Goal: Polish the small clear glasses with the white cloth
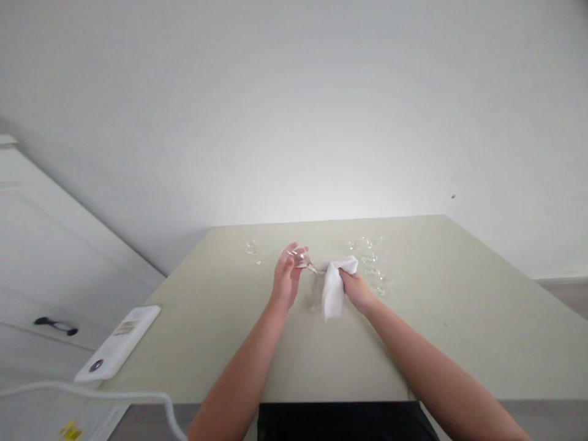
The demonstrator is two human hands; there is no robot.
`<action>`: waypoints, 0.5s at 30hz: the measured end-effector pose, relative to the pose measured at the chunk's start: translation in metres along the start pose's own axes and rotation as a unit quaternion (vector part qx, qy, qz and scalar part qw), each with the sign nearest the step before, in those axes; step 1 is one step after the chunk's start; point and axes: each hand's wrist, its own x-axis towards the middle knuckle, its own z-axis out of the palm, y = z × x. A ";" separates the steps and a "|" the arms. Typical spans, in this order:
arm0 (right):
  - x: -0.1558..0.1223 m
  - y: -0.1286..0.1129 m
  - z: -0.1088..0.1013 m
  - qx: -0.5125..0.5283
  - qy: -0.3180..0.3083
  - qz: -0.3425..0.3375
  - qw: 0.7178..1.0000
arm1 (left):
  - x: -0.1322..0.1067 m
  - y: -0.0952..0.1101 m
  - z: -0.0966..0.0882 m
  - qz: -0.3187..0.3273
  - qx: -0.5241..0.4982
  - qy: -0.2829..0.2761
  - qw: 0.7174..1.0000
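My left hand [285, 275] is closed around the bowl of a clear stemmed glass [297, 257], which lies tilted on its side with its stem towards the right. In my right hand [356, 288] is a white cloth [334, 293], bunched at the foot end of the glass and hanging down over the table. The cloth hides the glass's foot. Further right, beyond my right hand, several clear glasses [373, 260] stand close together. Another clear glass [252, 247] is to the left of my left hand.
The pale table [193, 331] backs onto a white wall [321, 122]. A white flat device [118, 343] lies at its left edge, with a white cable [114, 395] in front. A white cabinet [50, 263] with a dark handle [56, 326] stands at left.
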 end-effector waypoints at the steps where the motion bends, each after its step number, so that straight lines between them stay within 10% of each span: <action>1: 0.002 -0.001 0.001 0.027 0.006 0.014 1.000 | 0.002 0.000 -0.001 0.023 0.003 0.018 1.000; 6: 0.001 0.003 0.012 0.109 -0.074 0.063 0.989 | -0.003 -0.004 0.002 0.010 0.120 -0.065 0.991; 15: 0.005 0.010 0.006 -0.012 -0.030 0.085 0.996 | -0.019 -0.003 0.013 0.042 0.328 -0.160 0.930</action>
